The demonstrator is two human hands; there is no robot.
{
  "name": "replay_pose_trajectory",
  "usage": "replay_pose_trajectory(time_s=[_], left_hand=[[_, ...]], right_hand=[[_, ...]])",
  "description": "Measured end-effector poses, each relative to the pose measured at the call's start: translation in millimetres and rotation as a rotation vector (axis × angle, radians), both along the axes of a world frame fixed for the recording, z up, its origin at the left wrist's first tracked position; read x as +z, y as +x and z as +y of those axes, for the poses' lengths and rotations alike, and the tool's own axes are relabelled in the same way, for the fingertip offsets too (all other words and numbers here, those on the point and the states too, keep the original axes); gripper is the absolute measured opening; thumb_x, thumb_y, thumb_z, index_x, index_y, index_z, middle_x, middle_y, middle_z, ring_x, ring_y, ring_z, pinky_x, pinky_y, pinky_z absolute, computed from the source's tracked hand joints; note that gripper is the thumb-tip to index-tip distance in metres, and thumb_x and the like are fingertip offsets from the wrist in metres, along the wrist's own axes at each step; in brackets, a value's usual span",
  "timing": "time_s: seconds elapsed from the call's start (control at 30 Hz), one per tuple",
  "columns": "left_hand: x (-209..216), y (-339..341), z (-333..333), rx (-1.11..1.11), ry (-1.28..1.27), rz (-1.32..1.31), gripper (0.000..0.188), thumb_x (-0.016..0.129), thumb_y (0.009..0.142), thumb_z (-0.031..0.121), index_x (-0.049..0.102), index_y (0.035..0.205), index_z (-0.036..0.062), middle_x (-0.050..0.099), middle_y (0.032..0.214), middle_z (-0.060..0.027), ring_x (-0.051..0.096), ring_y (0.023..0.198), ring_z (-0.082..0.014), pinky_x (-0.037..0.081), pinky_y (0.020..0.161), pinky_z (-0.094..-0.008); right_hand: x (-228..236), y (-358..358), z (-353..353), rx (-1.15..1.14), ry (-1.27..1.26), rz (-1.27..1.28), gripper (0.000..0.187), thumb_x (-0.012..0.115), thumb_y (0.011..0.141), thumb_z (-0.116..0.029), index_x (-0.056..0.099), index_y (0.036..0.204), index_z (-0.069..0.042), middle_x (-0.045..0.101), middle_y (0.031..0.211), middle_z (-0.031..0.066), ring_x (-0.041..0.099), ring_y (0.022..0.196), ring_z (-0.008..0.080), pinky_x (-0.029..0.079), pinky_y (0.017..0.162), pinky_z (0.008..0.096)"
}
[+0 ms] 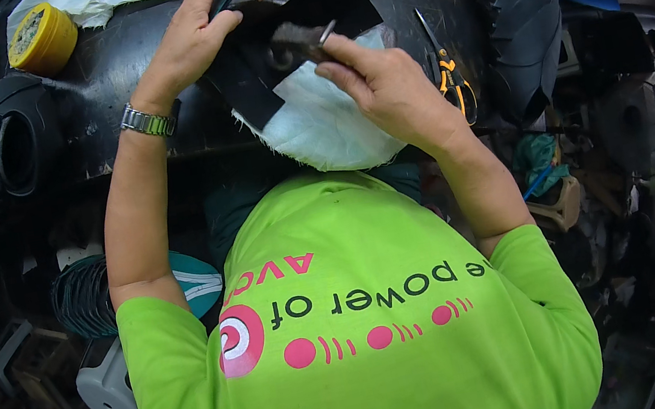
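At the far side of the bench, my left hand (pixel 205 19) grips the upper edge of a curved black sheet piece (pixel 243 88), thumb on the near face. My right hand (pixel 385 82) is closed around a short, worn tool with a dark head (pixel 299 43) and a bright metal edge; its exact kind is unclear. That tool is over the hollow of the black piece. Beneath both lies a pale, fray-edged cloth (pixel 323 123), hanging toward my lap. Scissors with orange and black handles (pixel 454 88) rest to the right of my right hand.
A yellow tub (pixel 56 40) of greyish stuff stands far left on the dark bench (pixel 103 77). Below it sits a bundle of curved black pieces (pixel 5 141). A long overlapping row of black pieces (pixel 511 9) lines the right side. A fan (pixel 644 125) stands beyond.
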State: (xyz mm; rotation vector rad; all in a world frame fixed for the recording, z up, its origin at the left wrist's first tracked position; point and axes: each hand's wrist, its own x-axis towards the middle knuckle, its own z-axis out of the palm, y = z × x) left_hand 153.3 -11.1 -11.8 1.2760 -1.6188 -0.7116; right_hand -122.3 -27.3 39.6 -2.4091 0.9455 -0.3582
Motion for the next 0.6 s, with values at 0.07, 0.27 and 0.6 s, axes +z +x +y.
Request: replay_pose_trajectory(time_s=[0.07,0.27,0.6], left_hand=[[-3.9,1.1,-2.4,-0.01,0.042,0.122,0.052,0.054,0.096,0.013,0.049,0.148,0.0128,0.057,0.14,-0.0094,0.054,0.128,-0.0181,0.04,0.112,-0.03],[-9.3,-0.4,-3.9,-0.037,0.061,0.268,0.045,0.046,0.104,0.019,0.05,0.148,0.0122,0.058,0.138,-0.0075,0.055,0.124,-0.0144,0.041,0.109,-0.0261],[-4.7,-0.6,-2.0,-0.005,0.103,0.26,0.042,0.042,0.107,0.023,0.052,0.146,0.0124,0.061,0.133,-0.0067,0.057,0.12,-0.0121,0.042,0.107,-0.0259]], right_hand=[[-1.6,6.0,-4.5,0.0,-0.049,-0.199,0.036,0.059,0.103,-0.032,0.057,0.135,-0.016,0.07,0.082,0.0214,0.068,0.078,0.0454,0.054,0.068,0.0533],[-7.6,30.3,-16.8,0.02,-0.076,0.033,0.037,0.06,0.102,-0.032,0.057,0.136,-0.018,0.072,0.085,0.0207,0.07,0.081,0.0444,0.054,0.072,0.0552],[-13.7,45.3,-30.0,0.003,-0.165,-0.108,0.029,0.059,0.102,-0.031,0.057,0.128,-0.017,0.073,0.087,0.0201,0.07,0.083,0.0451,0.055,0.075,0.0558]])
